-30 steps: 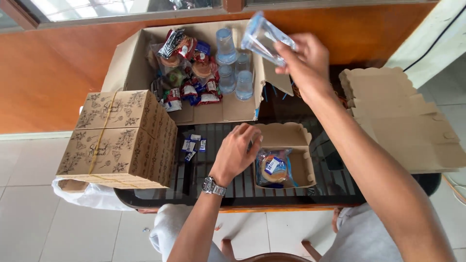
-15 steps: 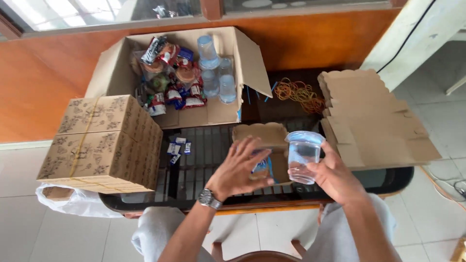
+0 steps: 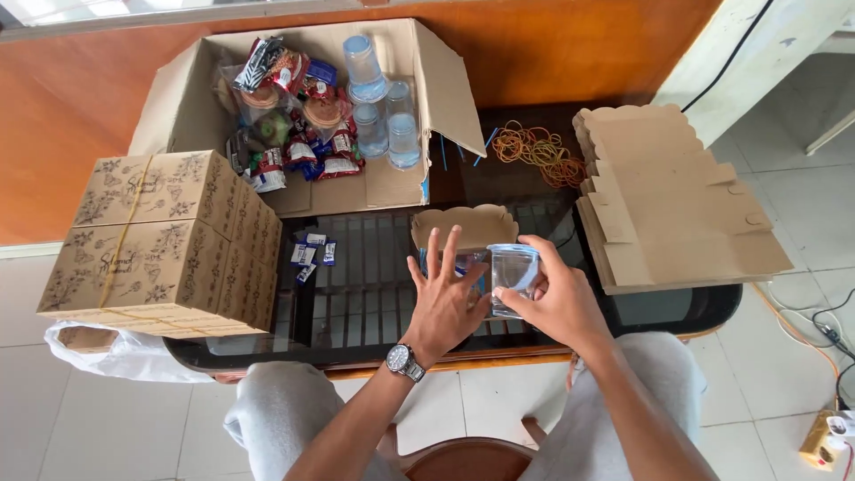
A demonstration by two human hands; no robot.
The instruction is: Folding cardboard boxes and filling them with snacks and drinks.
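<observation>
While the right hand (image 3: 557, 303) grips a clear sealed plastic water cup (image 3: 514, 279) by its side wall, fingers wrapped around it, the left hand (image 3: 448, 301) rests flat with fingers spread wide, holding nothing, on the contents of a small open brown cardboard snack box (image 3: 463, 225). The cup stands roughly upright at the box's 4 o'clock corner, touching or just above its edge; which cannot be told. The box sits on a dark glass-topped table (image 3: 356, 294), near its 6 o'clock edge. At 12 o'clock lies a large open cardboard carton (image 3: 410, 183) holding wrapped snacks (image 3: 289, 107) and more water cups (image 3: 378, 107). At 9 o'clock stands a stack of closed printed boxes (image 3: 160, 240); at 3 o'clock, a pile of flat unfolded box blanks (image 3: 677, 205); at 1 o'clock, loose rubber bands (image 3: 534, 147). Small sachets (image 3: 310, 256) lie at 10 o'clock of the box. Probable faults: the cup may tip if set on uneven contents, or a tight squeeze may burst its thin foil seal; the spread left hand may crush items beneath.
</observation>
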